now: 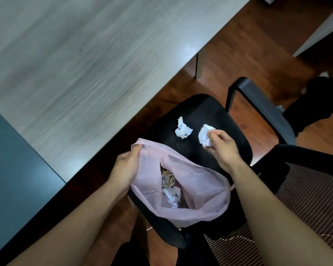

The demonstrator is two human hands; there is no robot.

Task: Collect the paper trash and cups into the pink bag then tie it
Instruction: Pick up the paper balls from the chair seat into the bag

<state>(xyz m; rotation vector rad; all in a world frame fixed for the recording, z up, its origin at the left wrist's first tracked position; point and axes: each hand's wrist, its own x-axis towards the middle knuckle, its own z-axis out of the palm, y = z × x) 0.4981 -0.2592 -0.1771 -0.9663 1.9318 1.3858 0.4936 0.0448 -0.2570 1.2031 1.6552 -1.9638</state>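
The pink bag (200, 191) lies open on the black chair seat (202, 110). My left hand (126, 167) grips the bag's left rim and holds the mouth open. Inside the bag I see a crumpled white paper (171, 195) and a brown patterned cup or wrapper (167, 178). My right hand (222, 146) pinches a crumpled white paper ball (204, 134) on the seat's right side. A second crumpled paper (183, 129) lies loose on the seat, just left of the first.
A pale wood-grain table (85, 64) fills the upper left, with a dark grey surface (12, 160) at the left edge. The chair's armrest (258, 100) stands to the right and its mesh back (306, 198) lower right. The floor (238, 60) is brown wood.
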